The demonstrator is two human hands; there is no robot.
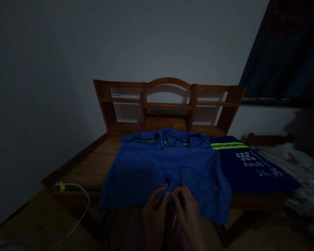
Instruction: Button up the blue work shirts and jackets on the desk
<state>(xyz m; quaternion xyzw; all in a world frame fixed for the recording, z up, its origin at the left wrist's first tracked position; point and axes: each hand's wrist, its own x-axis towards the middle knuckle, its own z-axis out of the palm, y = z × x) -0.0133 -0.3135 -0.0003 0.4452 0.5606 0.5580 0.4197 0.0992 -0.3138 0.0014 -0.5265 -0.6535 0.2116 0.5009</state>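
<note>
A blue collared shirt [141, 167] lies spread over the wooden desk, collar toward the shelf and hem hanging past the front edge. Down its middle runs the front placket, with a snap or button [166, 152] visible near the top. At the lower placket, my left hand [157, 205] pinches the cloth between thumb and fingers. Close beside it on the right, my right hand [184, 205] pinches the same strip, fingertips nearly touching the left ones. Whatever small fastener lies between the fingertips is hidden.
Right of the shirt lies a dark blue garment [240, 174] with a yellow-green stripe and white lettering. A wooden shelf unit [170, 105] stands at the desk's back. A pale cable [86, 205] hangs off the desk [94, 164] at left. White bedding [290, 157] is at right.
</note>
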